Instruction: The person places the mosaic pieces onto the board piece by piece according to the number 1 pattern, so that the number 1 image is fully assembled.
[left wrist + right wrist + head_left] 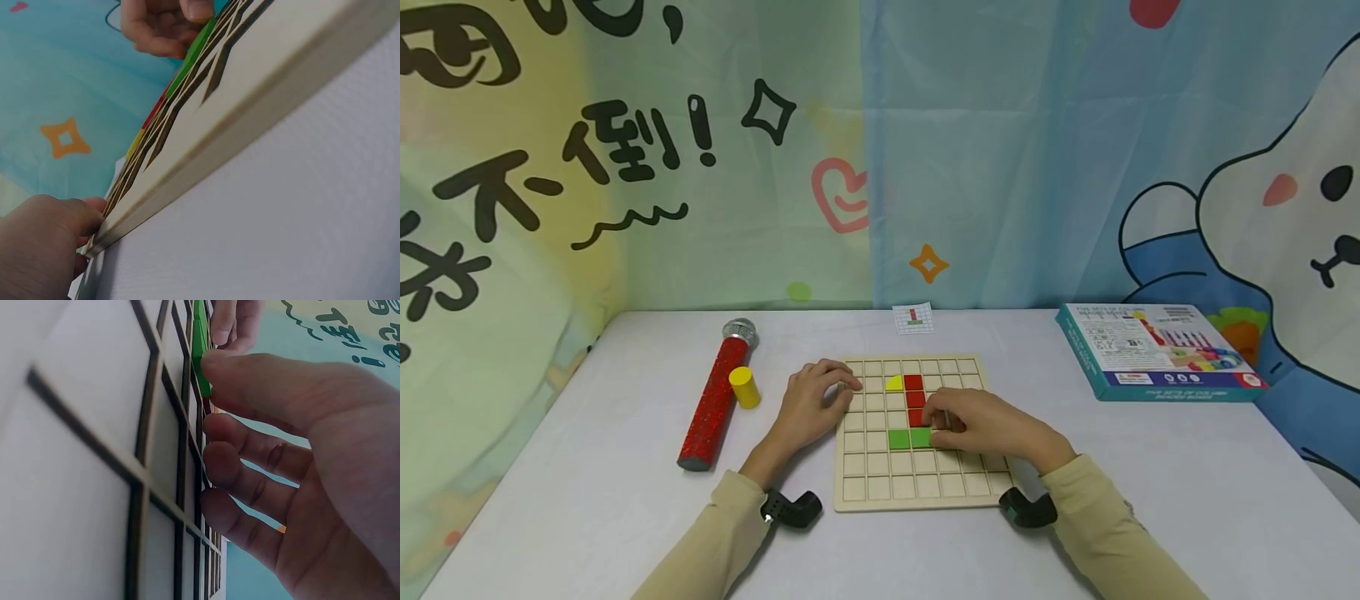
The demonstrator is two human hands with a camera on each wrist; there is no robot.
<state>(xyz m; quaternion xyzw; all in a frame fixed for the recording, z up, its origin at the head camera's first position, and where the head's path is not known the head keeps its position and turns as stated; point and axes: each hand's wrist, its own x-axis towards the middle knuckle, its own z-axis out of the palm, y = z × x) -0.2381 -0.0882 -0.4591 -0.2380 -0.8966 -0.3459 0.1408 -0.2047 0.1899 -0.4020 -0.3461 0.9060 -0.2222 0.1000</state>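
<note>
A wooden grid board (880, 492) lies on the table. My left hand (808, 404) holds its left edge; the left wrist view shows fingertips (94, 209) at the rim. Over the board's middle, my right hand (981, 421) has its thumb and bent fingers at the right end of a green tile (899, 439). In the right wrist view the thumb (250, 375) touches this tile, while the index fingertip is mostly hidden; the other fingers rest near the grid. Above the green tile, red squares (914, 399) form a column, with a yellow rounded piece (894, 383) to their left.
A small pattern card (913, 318) lies behind the board. To the left are a red microphone (707, 408) and a yellow cylinder (745, 387). At the back right sits a teal-sided game box (1157, 350). A printed curtain (970, 167) hangs behind the table.
</note>
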